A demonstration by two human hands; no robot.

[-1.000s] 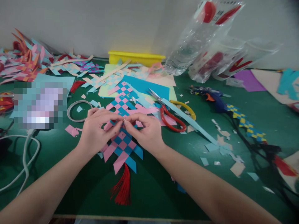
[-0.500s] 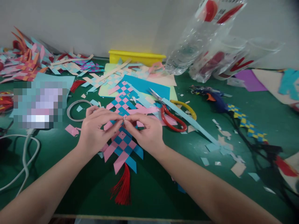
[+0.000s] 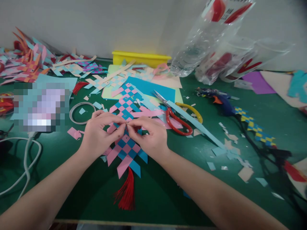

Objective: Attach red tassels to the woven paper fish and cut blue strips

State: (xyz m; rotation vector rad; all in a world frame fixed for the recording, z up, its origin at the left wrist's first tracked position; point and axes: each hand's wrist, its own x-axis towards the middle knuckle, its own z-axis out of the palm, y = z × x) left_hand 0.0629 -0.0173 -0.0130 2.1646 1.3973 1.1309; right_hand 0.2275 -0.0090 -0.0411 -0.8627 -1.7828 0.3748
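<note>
Covering most of the view, the green tabletop (image 3: 240, 115) carries paper craft work and offcuts. Clear plastic bags (image 3: 216, 44) with red print stand against the wall at the far right. A yellow tray (image 3: 140, 58) sits at the back edge, centre. Sheets of blue and pale yellow paper (image 3: 153, 88) lie in front of it, with loose strips across them. A heap of finished woven pieces (image 3: 26, 64) occupies the far left corner. A white cable (image 3: 26, 159) loops along the left edge.

The woven pink and blue paper ornament (image 3: 127, 150) lies flat at centre, directly under both hands, its red tassel (image 3: 126, 191) trailing toward the near edge. A second woven section of the same colours (image 3: 126, 103) lies just beyond the hands.

Red-handled scissors (image 3: 176, 123) rest to the right of the ornament, blades pointing away, with a long pale blue strip (image 3: 196, 124) across them. A dark glue gun (image 3: 220, 100) lies further right, near a yellow and blue woven strip (image 3: 254, 129). A roll of tape (image 3: 81, 113) lies just left of the left hand.

The left hand (image 3: 98, 137) and right hand (image 3: 151, 137) meet above the ornament. Their fingers (image 3: 120, 123) are drawn narrow, thumb and forefinger tips of both hands pinching one small light-coloured item (image 3: 127, 122) between them; what it is cannot be told.
</note>
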